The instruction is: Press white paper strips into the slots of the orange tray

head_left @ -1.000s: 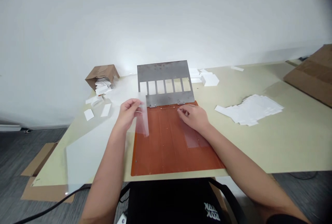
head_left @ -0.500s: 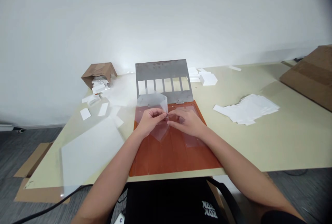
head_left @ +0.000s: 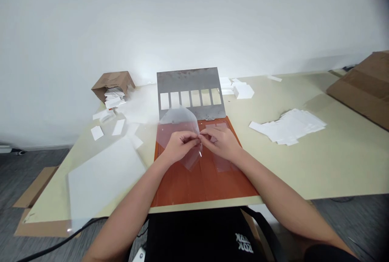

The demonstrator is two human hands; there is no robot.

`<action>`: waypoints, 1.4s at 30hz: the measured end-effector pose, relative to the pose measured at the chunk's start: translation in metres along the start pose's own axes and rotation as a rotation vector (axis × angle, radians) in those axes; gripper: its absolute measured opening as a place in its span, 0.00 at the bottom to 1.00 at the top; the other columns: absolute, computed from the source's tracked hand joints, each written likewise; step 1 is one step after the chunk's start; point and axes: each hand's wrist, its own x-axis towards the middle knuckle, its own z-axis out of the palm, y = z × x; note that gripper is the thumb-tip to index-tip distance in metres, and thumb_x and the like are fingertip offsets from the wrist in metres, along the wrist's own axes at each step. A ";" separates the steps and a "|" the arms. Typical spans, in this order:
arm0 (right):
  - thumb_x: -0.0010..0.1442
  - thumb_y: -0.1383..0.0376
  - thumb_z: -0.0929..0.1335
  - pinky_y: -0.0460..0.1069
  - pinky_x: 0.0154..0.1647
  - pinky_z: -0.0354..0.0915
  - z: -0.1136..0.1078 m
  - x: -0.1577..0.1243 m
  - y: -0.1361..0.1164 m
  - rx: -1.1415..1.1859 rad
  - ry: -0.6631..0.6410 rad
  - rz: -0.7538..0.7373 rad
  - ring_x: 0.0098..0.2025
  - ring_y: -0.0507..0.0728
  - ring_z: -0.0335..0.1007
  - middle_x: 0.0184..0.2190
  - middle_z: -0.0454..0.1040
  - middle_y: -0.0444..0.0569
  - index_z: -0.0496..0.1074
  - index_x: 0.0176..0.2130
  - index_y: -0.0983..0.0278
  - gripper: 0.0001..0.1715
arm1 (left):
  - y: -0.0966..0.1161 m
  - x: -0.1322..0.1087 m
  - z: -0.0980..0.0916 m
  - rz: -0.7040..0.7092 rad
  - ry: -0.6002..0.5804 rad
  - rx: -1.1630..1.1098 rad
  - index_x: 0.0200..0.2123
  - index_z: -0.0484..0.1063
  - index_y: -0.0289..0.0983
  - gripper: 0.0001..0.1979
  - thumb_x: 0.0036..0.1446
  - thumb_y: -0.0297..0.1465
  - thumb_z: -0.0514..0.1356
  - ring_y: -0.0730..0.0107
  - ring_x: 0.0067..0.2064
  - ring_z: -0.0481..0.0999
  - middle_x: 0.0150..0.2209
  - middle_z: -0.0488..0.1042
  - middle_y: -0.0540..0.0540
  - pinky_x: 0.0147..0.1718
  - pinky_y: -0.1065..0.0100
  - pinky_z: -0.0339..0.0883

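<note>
A thin clear plastic film point(head_left: 179, 117) is bent upward over a reddish-orange board point(head_left: 194, 191). My left hand point(head_left: 180, 146) pinches the film's right edge between thumb and fingers. Fingertip to fingertip with it, my right hand point(head_left: 222, 142) is closed in a pinch at the same edge. Hinged to the board's far side, a grey metal plate point(head_left: 188, 79) stands raised, with a row of rectangular windows cut through it. Another small clear piece point(head_left: 223, 164) lies flat on the board beneath my right hand.
On the left, a large translucent sheet point(head_left: 105, 181) overhangs the table's front edge. Behind it are small white cards point(head_left: 97, 133) and an open cardboard box point(head_left: 114, 80) with white strips. A pile of white cards point(head_left: 291, 126) and a big carton point(head_left: 361, 88) occupy the right.
The film has bowed into a rounder curve and shifted slightly. Both hands have moved a little to the right and nearer, still pinched together.
</note>
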 end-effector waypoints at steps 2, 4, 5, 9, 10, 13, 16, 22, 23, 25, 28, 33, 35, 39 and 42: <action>0.66 0.61 0.63 0.47 0.29 0.59 0.001 -0.001 0.001 -0.042 0.012 -0.034 0.25 0.51 0.68 0.24 0.77 0.44 0.75 0.33 0.62 0.15 | 0.001 0.000 0.000 0.031 0.000 0.050 0.31 0.79 0.36 0.09 0.59 0.32 0.60 0.69 0.34 0.77 0.31 0.79 0.46 0.36 0.69 0.72; 0.66 0.62 0.63 0.48 0.29 0.57 0.001 -0.001 0.001 -0.083 0.024 -0.063 0.24 0.51 0.67 0.23 0.77 0.45 0.75 0.33 0.62 0.14 | 0.002 0.001 0.000 0.060 0.000 0.102 0.31 0.78 0.36 0.09 0.59 0.30 0.59 0.70 0.33 0.76 0.30 0.79 0.47 0.35 0.70 0.70; 0.65 0.63 0.63 0.48 0.29 0.56 0.001 -0.002 0.001 -0.102 0.031 -0.076 0.23 0.51 0.66 0.23 0.77 0.45 0.75 0.32 0.62 0.14 | 0.002 0.001 0.001 0.075 0.001 0.128 0.31 0.78 0.36 0.09 0.59 0.29 0.59 0.71 0.32 0.76 0.30 0.79 0.48 0.34 0.71 0.69; 0.64 0.64 0.64 0.48 0.28 0.54 0.002 -0.003 0.000 -0.167 0.055 -0.126 0.23 0.51 0.64 0.22 0.75 0.44 0.75 0.31 0.62 0.13 | 0.004 0.000 0.002 0.133 0.012 0.234 0.28 0.77 0.36 0.09 0.57 0.24 0.57 0.74 0.29 0.73 0.26 0.77 0.51 0.32 0.73 0.66; 0.64 0.64 0.64 0.48 0.28 0.53 0.002 -0.003 0.000 -0.181 0.060 -0.139 0.23 0.50 0.64 0.22 0.75 0.44 0.75 0.30 0.63 0.13 | 0.005 0.000 0.002 0.146 0.013 0.261 0.27 0.76 0.36 0.10 0.57 0.23 0.56 0.75 0.28 0.71 0.25 0.76 0.52 0.31 0.73 0.64; 0.62 0.67 0.64 0.48 0.27 0.52 0.004 -0.003 0.000 -0.218 0.072 -0.175 0.23 0.50 0.63 0.22 0.75 0.44 0.74 0.28 0.63 0.13 | 0.005 -0.001 0.003 0.180 0.013 0.327 0.26 0.75 0.36 0.10 0.55 0.20 0.56 0.76 0.26 0.69 0.24 0.75 0.52 0.29 0.74 0.62; 0.61 0.69 0.63 0.49 0.28 0.52 0.004 -0.003 0.000 -0.245 0.077 -0.203 0.23 0.50 0.63 0.22 0.75 0.44 0.73 0.27 0.63 0.13 | 0.004 -0.001 0.003 0.203 0.011 0.370 0.29 0.76 0.36 0.10 0.54 0.20 0.57 0.75 0.28 0.71 0.26 0.77 0.52 0.30 0.74 0.63; 0.58 0.71 0.63 0.48 0.27 0.52 0.003 -0.004 -0.002 -0.276 0.086 -0.236 0.22 0.50 0.61 0.20 0.73 0.43 0.71 0.25 0.62 0.13 | 0.002 -0.001 0.004 0.226 0.009 0.411 0.32 0.77 0.37 0.11 0.54 0.19 0.57 0.74 0.29 0.74 0.29 0.79 0.50 0.30 0.73 0.65; 0.58 0.71 0.63 0.48 0.27 0.53 0.003 -0.004 -0.002 -0.279 0.090 -0.237 0.22 0.50 0.61 0.20 0.73 0.43 0.71 0.24 0.62 0.12 | 0.002 -0.002 0.004 0.229 0.007 0.413 0.32 0.77 0.36 0.11 0.54 0.18 0.57 0.74 0.29 0.74 0.29 0.79 0.50 0.30 0.73 0.65; 0.56 0.71 0.64 0.48 0.27 0.53 0.004 -0.004 -0.002 -0.283 0.095 -0.240 0.22 0.50 0.61 0.20 0.73 0.43 0.70 0.24 0.62 0.12 | 0.002 -0.002 0.005 0.234 0.001 0.414 0.32 0.77 0.36 0.11 0.53 0.18 0.57 0.74 0.29 0.74 0.29 0.79 0.49 0.30 0.73 0.65; 0.55 0.71 0.64 0.48 0.27 0.53 0.006 -0.004 -0.002 -0.287 0.102 -0.236 0.22 0.50 0.60 0.19 0.71 0.43 0.69 0.23 0.63 0.11 | 0.002 -0.003 0.006 0.235 -0.004 0.412 0.31 0.76 0.36 0.11 0.53 0.17 0.57 0.74 0.29 0.75 0.29 0.79 0.50 0.30 0.73 0.65; 0.54 0.71 0.63 0.47 0.25 0.51 0.006 -0.006 -0.001 -0.283 0.097 -0.204 0.21 0.50 0.57 0.17 0.69 0.42 0.68 0.22 0.63 0.11 | 0.001 -0.003 0.007 0.234 0.006 0.408 0.30 0.76 0.36 0.09 0.51 0.18 0.58 0.74 0.29 0.74 0.28 0.78 0.50 0.30 0.74 0.65; 0.55 0.70 0.63 0.47 0.25 0.51 0.005 -0.006 -0.002 -0.271 0.091 -0.193 0.21 0.49 0.58 0.18 0.70 0.42 0.69 0.24 0.63 0.10 | 0.001 -0.003 0.007 0.234 0.016 0.401 0.29 0.75 0.35 0.09 0.50 0.18 0.58 0.75 0.28 0.74 0.27 0.78 0.51 0.29 0.74 0.66; 0.61 0.66 0.64 0.46 0.24 0.52 0.003 -0.006 -0.008 -0.232 0.086 -0.168 0.25 0.50 0.65 0.26 0.75 0.45 0.73 0.34 0.64 0.08 | 0.002 -0.003 0.008 0.226 0.038 0.399 0.28 0.75 0.35 0.09 0.49 0.18 0.57 0.75 0.28 0.74 0.26 0.77 0.51 0.29 0.75 0.65; 0.64 0.65 0.64 0.45 0.23 0.53 0.002 -0.005 -0.011 -0.207 0.069 -0.157 0.27 0.49 0.68 0.28 0.77 0.46 0.73 0.37 0.64 0.09 | 0.004 -0.003 0.008 0.225 0.057 0.403 0.26 0.74 0.35 0.09 0.46 0.18 0.57 0.75 0.26 0.72 0.24 0.75 0.52 0.27 0.74 0.64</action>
